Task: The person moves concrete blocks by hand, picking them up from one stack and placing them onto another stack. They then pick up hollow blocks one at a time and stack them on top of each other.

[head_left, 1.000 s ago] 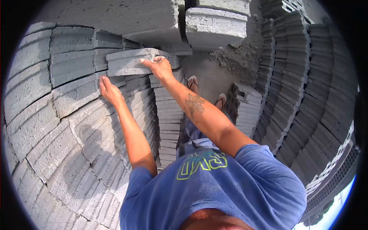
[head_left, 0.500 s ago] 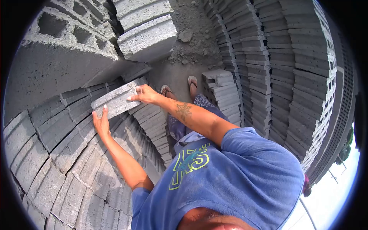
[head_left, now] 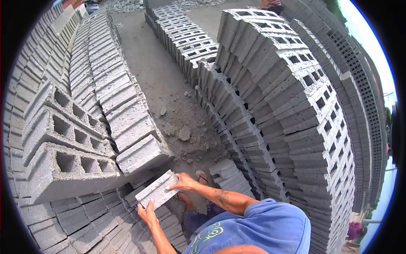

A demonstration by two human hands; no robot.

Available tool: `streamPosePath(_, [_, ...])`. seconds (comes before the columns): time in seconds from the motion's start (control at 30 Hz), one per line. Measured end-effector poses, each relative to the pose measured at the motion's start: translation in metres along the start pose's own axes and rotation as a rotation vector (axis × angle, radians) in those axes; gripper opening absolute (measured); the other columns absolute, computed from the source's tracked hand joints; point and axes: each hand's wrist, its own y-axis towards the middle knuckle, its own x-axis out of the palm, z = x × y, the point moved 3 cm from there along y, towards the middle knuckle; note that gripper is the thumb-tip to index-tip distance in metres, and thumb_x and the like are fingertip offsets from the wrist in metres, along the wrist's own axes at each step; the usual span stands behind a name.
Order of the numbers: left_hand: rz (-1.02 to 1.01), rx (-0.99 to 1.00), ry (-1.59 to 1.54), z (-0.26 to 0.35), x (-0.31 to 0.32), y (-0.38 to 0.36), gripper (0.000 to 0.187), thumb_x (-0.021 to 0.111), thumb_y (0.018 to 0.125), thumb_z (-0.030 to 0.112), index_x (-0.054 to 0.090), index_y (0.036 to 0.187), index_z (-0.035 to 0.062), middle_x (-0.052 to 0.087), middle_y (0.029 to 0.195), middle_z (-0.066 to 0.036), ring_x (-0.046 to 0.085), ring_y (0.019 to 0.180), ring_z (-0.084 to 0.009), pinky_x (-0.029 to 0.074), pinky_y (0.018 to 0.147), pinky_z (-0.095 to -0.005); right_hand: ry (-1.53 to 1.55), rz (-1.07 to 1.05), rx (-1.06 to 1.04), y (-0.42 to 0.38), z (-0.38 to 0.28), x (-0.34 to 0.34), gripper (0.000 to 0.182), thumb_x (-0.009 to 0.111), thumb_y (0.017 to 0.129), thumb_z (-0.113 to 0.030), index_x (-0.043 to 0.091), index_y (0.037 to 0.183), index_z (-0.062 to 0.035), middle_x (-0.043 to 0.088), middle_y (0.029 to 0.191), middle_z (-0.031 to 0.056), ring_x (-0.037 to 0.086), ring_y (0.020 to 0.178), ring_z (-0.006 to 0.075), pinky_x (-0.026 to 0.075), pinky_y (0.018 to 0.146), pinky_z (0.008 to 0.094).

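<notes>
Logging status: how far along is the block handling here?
Done: tall finished stacks of hollow blocks fill the right, and long rows run along the left.
In hand: one grey block, gripped by the left hand at its near end and the right hand at its far end, above the lower stack.
Left: this block is not yet set down; rubble litters the aisle.

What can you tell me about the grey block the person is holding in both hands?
The block is a flat, rectangular slab of rough grey concrete, with its broad face up and tilted. It is held just above the stacked blocks at lower left. The right hand grips its far end, fingers over the top edge; the left hand supports the near end from below. No holes show on the visible face.
</notes>
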Motion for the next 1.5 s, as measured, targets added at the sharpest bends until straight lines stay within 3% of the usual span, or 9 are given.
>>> streamPosePath(0.37, [-0.352, -0.365, -0.014, -0.162, 0.271, -0.032, 0.074, 0.079, 0.06, 0.012, 0.039, 0.119, -0.0051, 0.055, 0.112, -0.019, 0.055, 0.102, -0.0273, 0.042, 0.089, -0.0335, -0.148, 0.387, 0.336, -0.007, 0.195, -0.203, 0.068, 0.083, 0.056, -0.043, 0.064, 0.098, 0.0074, 0.067, 0.09, 0.0154, 0.065, 0.086, 0.0218, 0.048, 0.08, 0.0313])
streamPosePath(0.57, [-0.72, -0.427, 0.266, -0.257, 0.402, -0.046, 0.08, 0.076, 0.069, 0.027, 0.033, 0.129, -0.0034, 0.05, 0.122, -0.022, 0.049, 0.115, -0.0328, 0.039, 0.096, -0.0362, -0.286, 0.343, 0.44, 0.005, 0.295, -0.274, 0.096, 0.081, 0.056, -0.05, 0.044, 0.125, 0.0049, 0.056, 0.118, 0.0198, 0.055, 0.11, 0.029, 0.041, 0.092, 0.0393])
streamPosePath(0.6, [-0.868, -0.195, 0.352, -0.314, 0.429, -0.046, 0.089, 0.072, 0.072, 0.036, 0.025, 0.135, -0.0055, 0.042, 0.131, -0.025, 0.042, 0.122, -0.0351, 0.035, 0.1, -0.0363, -0.388, 0.244, 0.45, 0.011, 0.329, -0.278, 0.099, 0.08, 0.057, -0.05, 0.038, 0.13, 0.0036, 0.053, 0.124, 0.0184, 0.051, 0.116, 0.0298, 0.038, 0.096, 0.0411])
streamPosePath(0.67, [-0.812, -0.308, 0.471, -0.294, 0.436, -0.053, 0.097, 0.069, 0.074, 0.04, 0.014, 0.139, -0.0076, 0.031, 0.138, -0.028, 0.033, 0.129, -0.0372, 0.03, 0.105, -0.0378, -0.567, 0.245, 0.374, 0.009, 0.323, -0.268, 0.1, 0.074, 0.061, -0.057, 0.036, 0.133, 0.0013, 0.047, 0.132, 0.0158, 0.043, 0.123, 0.0318, 0.033, 0.1, 0.0446])
streamPosePath(0.73, [-0.792, -0.274, 0.475, -0.298, 0.429, -0.063, 0.089, 0.068, 0.075, 0.036, 0.02, 0.139, -0.0035, 0.034, 0.137, -0.026, 0.033, 0.128, -0.0379, 0.03, 0.104, -0.0408, -0.573, 0.078, 0.68, 0.0, 0.348, -0.248, 0.101, 0.064, 0.067, -0.064, 0.031, 0.137, 0.0008, 0.037, 0.14, 0.0162, 0.036, 0.129, 0.0315, 0.029, 0.102, 0.0473])
streamPosePath(0.87, [-0.914, 0.042, 0.766, -0.278, 0.353, -0.084, 0.077, 0.066, 0.075, 0.033, 0.03, 0.139, 0.008, 0.04, 0.134, -0.018, 0.036, 0.126, -0.0353, 0.032, 0.101, -0.0462, -0.803, 0.004, 0.639, -0.018, 0.32, -0.195, 0.096, 0.059, 0.073, -0.063, 0.029, 0.139, -0.0002, 0.032, 0.143, 0.0174, 0.029, 0.133, 0.0303, 0.023, 0.104, 0.0519])
streamPosePath(1.1, [-0.319, -0.182, 0.935, -0.258, 0.112, -0.041, 0.051, 0.062, 0.075, 0.024, 0.052, 0.122, 0.0071, 0.054, 0.118, -0.016, 0.049, 0.113, -0.0335, 0.04, 0.096, -0.0402, -0.575, 0.103, 0.375, -0.05, 0.294, -0.155, 0.082, 0.062, 0.074, -0.058, 0.044, 0.13, -0.0012, 0.049, 0.129, 0.0207, 0.044, 0.123, 0.0341, 0.033, 0.101, 0.0419])
streamPosePath(1.27, [-0.206, -0.421, 0.941, -0.252, -0.036, -0.056, 0.041, 0.058, 0.078, 0.025, 0.057, 0.114, 0.0059, 0.06, 0.109, -0.02, 0.056, 0.105, -0.0346, 0.045, 0.089, -0.0428, -0.202, -0.109, 0.42, -0.061, 0.234, -0.148, 0.06, 0.07, 0.079, -0.032, 0.052, 0.12, 0.0065, 0.061, 0.113, 0.0169, 0.057, 0.107, 0.0214, 0.043, 0.089, 0.0297])
streamPosePath(1.5, [-0.24, -0.376, 0.664, -0.263, -0.044, -0.126, 0.036, 0.059, 0.077, 0.03, 0.061, 0.105, 0.0073, 0.063, 0.104, -0.019, 0.058, 0.1, -0.0355, 0.046, 0.087, -0.0402, -0.401, -0.011, 0.341, -0.052, 0.17, -0.157, 0.055, 0.071, 0.076, -0.032, 0.058, 0.113, 0.0065, 0.064, 0.104, 0.0135, 0.059, 0.097, 0.0189, 0.044, 0.084, 0.0282])
